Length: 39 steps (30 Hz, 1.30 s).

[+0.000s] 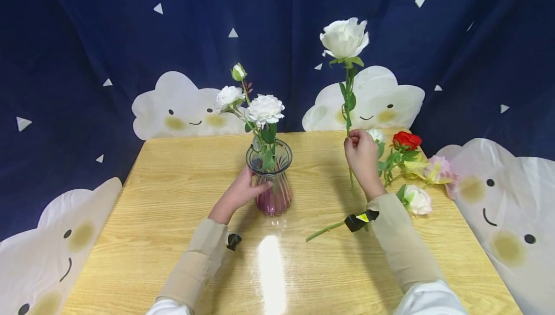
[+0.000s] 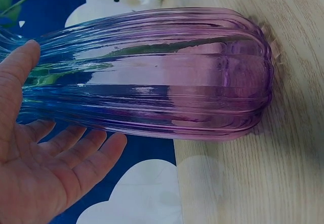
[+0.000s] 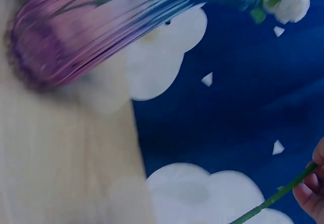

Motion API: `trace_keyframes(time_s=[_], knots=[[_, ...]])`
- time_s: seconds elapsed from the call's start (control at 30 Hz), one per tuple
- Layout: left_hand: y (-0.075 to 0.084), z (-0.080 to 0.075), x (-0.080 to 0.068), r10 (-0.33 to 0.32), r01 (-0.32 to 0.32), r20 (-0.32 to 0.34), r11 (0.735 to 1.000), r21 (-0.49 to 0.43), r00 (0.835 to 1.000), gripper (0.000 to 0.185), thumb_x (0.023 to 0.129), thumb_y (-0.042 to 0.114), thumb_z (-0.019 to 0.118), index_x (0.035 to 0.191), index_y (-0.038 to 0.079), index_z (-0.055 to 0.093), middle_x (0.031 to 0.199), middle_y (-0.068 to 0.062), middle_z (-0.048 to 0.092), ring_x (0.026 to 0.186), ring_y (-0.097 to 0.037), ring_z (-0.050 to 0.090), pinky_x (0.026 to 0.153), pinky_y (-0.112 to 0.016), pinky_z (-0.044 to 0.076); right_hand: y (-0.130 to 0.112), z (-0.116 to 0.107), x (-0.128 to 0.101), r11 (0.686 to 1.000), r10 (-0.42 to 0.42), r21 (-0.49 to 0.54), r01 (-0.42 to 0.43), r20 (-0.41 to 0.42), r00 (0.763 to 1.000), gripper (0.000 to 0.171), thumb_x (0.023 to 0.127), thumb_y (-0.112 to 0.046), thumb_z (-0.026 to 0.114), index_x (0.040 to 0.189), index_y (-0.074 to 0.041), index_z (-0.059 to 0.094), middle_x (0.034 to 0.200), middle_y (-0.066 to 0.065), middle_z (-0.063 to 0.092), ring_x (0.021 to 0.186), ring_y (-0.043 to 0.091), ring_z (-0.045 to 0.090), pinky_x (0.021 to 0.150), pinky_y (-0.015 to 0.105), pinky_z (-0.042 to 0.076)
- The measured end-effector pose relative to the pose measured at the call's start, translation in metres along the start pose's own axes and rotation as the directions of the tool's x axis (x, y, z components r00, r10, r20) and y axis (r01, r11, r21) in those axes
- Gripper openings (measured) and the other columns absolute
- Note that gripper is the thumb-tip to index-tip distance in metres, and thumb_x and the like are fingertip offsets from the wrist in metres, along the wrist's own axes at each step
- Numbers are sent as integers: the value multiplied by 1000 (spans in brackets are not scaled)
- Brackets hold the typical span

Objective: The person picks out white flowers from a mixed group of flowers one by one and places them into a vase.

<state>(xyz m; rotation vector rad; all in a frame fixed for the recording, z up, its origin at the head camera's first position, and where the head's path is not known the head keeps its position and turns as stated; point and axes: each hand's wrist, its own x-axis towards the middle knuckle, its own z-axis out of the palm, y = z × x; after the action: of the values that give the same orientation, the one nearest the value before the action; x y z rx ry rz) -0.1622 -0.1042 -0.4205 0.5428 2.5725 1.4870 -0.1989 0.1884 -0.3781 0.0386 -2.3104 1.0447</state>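
1. Head view shows my left hand (image 1: 243,192) resting against the side of the ribbed glass vase (image 1: 272,180) near the middle of the counter (image 1: 173,199). In the left wrist view the fingers (image 2: 76,153) are nearly straight beside the glass and the thumb touches it, so this hand steadies the vase and does not clamp it.
2. My right hand (image 1: 362,158) pinches the stem of a white rose (image 1: 345,38) and holds it upright, well apart from the vase and to its right (the bloom is high above my hand).
3. To do this step well, I judge that the stem end must come over the vase mouth before going down, and must slide between the stems already inside without pushing them. The left hand should keep the vase from tipping, because the tall flowers make it top-heavy.
4. Count: one vase, with three white blooms in it (image 1: 264,109) (two open, one small bud on top). One rose is in my right hand.
5. On the counter at the right lie loose flowers (image 1: 418,199): I count one red, one pink, and two white, and yellowish petals between them that I cannot tell apart.
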Motion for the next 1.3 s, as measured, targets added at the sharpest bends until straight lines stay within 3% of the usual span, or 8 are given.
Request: trace_keyframes(time_s=[0.2,0.47,0.77,1.07,1.3], knots=[[0,0,-2,-6,6,2,1000,1,1000,78,81,20,67,141,11,19,138,-13,34,127,-27,29,105,-42,22,-37,-6,7,995,-15,96,15,8,1000,13,83,-2,50,90,7,58,81,18,60,70,26,57,61,33,47],[0,1,-1,20,-20,-3,1000,-8,1000,79,81,20,67,142,12,18,139,-12,33,128,-25,29,105,-41,21,-79,-9,19,973,-102,202,108,-39,994,11,81,-2,54,88,5,59,78,13,60,66,17,55,58,17,43],[-2,2,0,20,-20,-8,1000,-14,1000,80,81,15,66,142,11,16,140,-13,31,128,-26,27,106,-41,20,-112,-12,19,940,-155,295,173,-83,984,11,80,-2,55,89,5,59,77,12,59,68,15,54,60,18,43],[-1,1,-1,23,-23,1,1000,-14,1000,79,81,17,66,143,14,16,140,-11,31,128,-26,28,105,-43,20,-141,-23,20,854,-269,403,328,-197,943,7,79,2,56,83,8,57,73,13,59,67,13,56,61,18,49],[30,-6,-10,37,-36,13,999,-29,999,76,81,9,64,141,3,17,139,-21,30,127,-34,28,105,-47,19,-166,-30,19,799,-357,432,418,-219,908,5,79,7,57,83,10,54,72,15,56,65,10,54,61,21,51]])
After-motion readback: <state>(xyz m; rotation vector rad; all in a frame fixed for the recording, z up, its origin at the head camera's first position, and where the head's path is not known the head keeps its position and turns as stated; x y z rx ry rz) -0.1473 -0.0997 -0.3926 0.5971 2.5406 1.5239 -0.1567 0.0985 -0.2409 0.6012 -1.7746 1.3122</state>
